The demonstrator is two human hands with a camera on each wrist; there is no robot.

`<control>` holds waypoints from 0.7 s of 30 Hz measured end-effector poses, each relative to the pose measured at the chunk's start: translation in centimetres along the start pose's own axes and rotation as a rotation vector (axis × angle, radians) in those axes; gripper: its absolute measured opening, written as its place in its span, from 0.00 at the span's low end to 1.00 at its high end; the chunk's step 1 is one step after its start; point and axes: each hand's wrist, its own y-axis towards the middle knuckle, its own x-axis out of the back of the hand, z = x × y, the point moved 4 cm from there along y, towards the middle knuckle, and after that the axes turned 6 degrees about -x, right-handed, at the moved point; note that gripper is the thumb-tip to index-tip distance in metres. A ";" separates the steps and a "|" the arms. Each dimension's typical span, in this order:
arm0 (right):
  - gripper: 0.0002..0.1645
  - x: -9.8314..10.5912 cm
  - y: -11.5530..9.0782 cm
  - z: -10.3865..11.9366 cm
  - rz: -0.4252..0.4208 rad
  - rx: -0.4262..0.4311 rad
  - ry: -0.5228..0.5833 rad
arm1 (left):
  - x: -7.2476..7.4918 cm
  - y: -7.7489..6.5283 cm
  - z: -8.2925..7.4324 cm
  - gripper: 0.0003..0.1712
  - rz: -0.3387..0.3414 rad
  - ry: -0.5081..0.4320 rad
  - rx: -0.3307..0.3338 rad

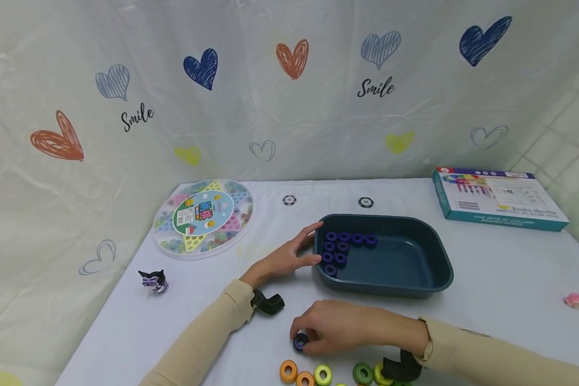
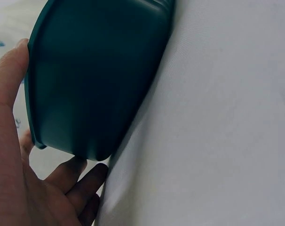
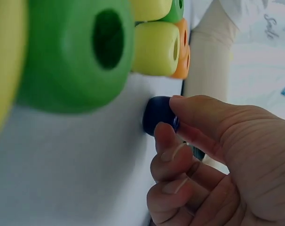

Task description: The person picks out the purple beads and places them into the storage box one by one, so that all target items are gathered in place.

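My left hand (image 1: 286, 258) rests at the left end of a dark teal tray (image 1: 405, 288), its thumb and fingers spread along the rim. In the left wrist view the tray's outer wall (image 2: 95, 80) fills the space beside the thumb, and the other fingers lie near its lower corner. My right hand (image 1: 340, 326) pinches a dark blue bead (image 1: 300, 342) between thumb and index finger, close over the white cloth in front of the tray. Several dark blue beads (image 1: 342, 247) with holes lie in rows at the tray's left end.
Orange (image 1: 288, 371), yellow (image 1: 323, 375) and green beads (image 1: 363, 373) lie at the near edge, some under the right wrist. A round game board (image 1: 231, 244) is at back left, a flat box (image 1: 506, 225) at back right. Small figures (image 1: 154, 281) stand at the sides.
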 end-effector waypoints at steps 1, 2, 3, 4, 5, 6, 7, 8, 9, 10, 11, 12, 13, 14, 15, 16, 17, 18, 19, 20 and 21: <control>0.11 0.1 -0.2 -0.2 -0.003 -0.011 0.029 | 0.0 0.0 0.1 0.46 0.000 -0.004 -0.002; 0.11 0.2 -0.5 -0.4 -0.001 -0.024 0.063 | 0.0 0.0 0.2 0.46 -0.001 -0.009 -0.004; 0.11 0.2 -0.8 -0.6 -0.005 -0.034 0.088 | -0.1 0.1 0.4 0.46 -0.004 -0.015 -0.007; 0.11 0.3 -1.1 -0.9 -0.009 -0.045 0.109 | -0.1 0.1 0.5 0.47 -0.006 -0.014 -0.011; 0.11 0.4 -1.4 -1.1 -0.011 -0.055 0.133 | -0.1 0.1 0.9 0.46 -0.011 -0.016 -0.011; 0.11 0.5 -1.8 -1.3 -0.009 -0.073 0.162 | -0.2 0.2 1.3 0.46 -0.014 -0.016 -0.010; 0.11 0.5 -2.1 -1.5 -0.012 -0.082 0.186 | -0.3 0.2 1.8 0.47 -0.018 -0.014 -0.003; 0.11 0.5 -2.4 -1.7 -0.014 -0.088 0.205 | -0.3 0.3 2.2 0.46 -0.022 -0.012 0.001; 0.11 0.5 -2.7 -1.9 -0.016 -0.093 0.221 | -0.4 0.3 2.6 0.46 -0.026 -0.008 0.003; 0.11 0.6 -3.0 -2.1 -0.013 -0.103 0.245 | -0.4 0.4 3.0 0.46 -0.030 -0.003 0.008; 0.11 0.6 -3.3 -2.3 -0.009 -0.112 0.266 | -0.5 0.5 3.4 0.46 -0.031 -0.008 0.011; 0.12 0.5 -3.6 -2.6 -0.002 -0.121 0.288 | -0.5 0.5 3.5 0.46 -0.030 -0.009 0.011; 0.12 0.5 -3.8 -2.8 0.002 -0.124 0.301 | -0.6 0.5 3.6 0.46 -0.029 -0.010 0.009; 0.12 0.5 -4.1 -3.0 0.012 -0.134 0.324 | -0.6 0.6 3.6 0.46 -0.028 -0.014 0.004; 0.12 0.5 -4.4 -3.3 0.023 -0.146 0.352 | -0.6 0.6 3.6 0.46 -0.026 -0.017 0.004; 0.12 0.5 -4.7 -3.5 0.034 -0.158 0.379 | -0.6 0.6 3.7 0.47 -0.025 -0.020 0.006; 0.13 0.4 -5.0 -3.7 0.043 -0.169 0.403 | -0.6 0.6 3.6 0.47 -0.023 -0.023 0.005; 0.13 0.4 -5.2 -3.9 0.052 -0.183 0.430 | -0.6 0.6 3.6 0.47 -0.023 -0.022 0.009; 0.13 0.4 -5.5 -4.1 0.057 -0.196 0.448 | -0.6 0.6 3.6 0.47 -0.023 -0.022 0.012; 0.13 0.4 -5.7 -4.3 0.061 -0.213 0.471 | -0.6 0.7 3.6 0.47 -0.024 -0.022 0.016; 0.13 0.4 -5.9 -4.4 0.062 -0.227 0.483 | -0.6 0.7 3.7 0.47 -0.024 -0.023 0.017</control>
